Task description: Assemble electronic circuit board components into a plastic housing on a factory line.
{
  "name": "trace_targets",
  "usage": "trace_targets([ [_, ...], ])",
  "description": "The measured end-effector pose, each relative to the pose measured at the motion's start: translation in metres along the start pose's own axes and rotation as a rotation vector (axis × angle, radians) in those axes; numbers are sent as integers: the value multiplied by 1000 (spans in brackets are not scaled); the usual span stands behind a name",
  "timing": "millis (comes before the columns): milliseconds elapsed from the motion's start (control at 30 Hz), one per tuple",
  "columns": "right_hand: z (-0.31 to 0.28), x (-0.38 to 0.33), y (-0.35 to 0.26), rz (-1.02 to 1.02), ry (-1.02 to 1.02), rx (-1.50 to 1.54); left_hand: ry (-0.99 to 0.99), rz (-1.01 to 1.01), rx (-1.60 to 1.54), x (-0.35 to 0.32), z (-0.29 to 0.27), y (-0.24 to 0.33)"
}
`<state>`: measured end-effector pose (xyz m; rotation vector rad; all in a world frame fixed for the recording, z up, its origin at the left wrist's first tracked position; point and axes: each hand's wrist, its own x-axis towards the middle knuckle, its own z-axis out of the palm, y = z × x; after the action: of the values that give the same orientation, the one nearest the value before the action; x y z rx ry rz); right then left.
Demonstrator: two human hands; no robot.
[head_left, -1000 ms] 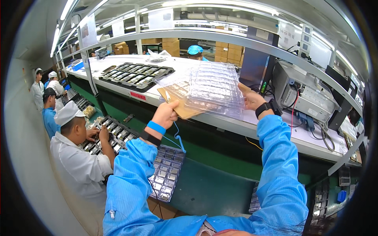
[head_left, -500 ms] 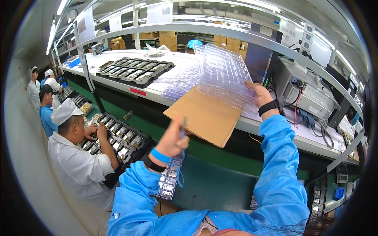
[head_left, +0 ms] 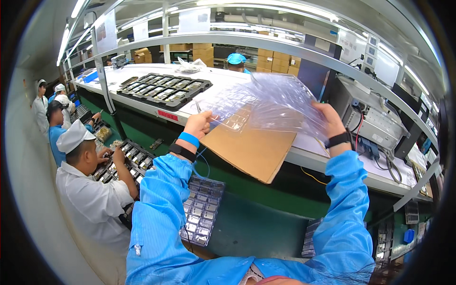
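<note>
my left hand (head_left: pixel 198 124) and right hand (head_left: pixel 329 119) pinch opposite edges of the clear blister trays (head_left: pixel 266 102), keeping them level over the cardboard sheet (head_left: pixel 254 149)

Clear gridded plastic trays (head_left: pixel 270 102), brown cardboard sheet (head_left: pixel 254 149), blue sleeves (head_left: pixel 164 209).

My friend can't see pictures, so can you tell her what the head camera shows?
A person in blue sleeves holds a stack of clear plastic blister trays and a brown cardboard sheet above a white shelf, left hand and right hand gripping opposite edges. A black parts tray lies on the shelf, and seated workers sit to the left.
</note>
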<state>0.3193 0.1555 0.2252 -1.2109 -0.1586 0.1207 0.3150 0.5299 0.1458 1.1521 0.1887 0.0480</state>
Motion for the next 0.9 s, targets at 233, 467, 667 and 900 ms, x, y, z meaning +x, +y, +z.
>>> trace_targets([
  [233,46,39,46,127,54,-59,-166,57,-52,-6,25,-10],
  [467,63,28,55,155,-67,60,-239,17,139,-8,17,-4],
  [667,46,28,51,136,-44,16,-106,-96,89,-28,33,16],
  [900,37,27,51,-434,25,-585,-123,40,42,-17,39,17],
])
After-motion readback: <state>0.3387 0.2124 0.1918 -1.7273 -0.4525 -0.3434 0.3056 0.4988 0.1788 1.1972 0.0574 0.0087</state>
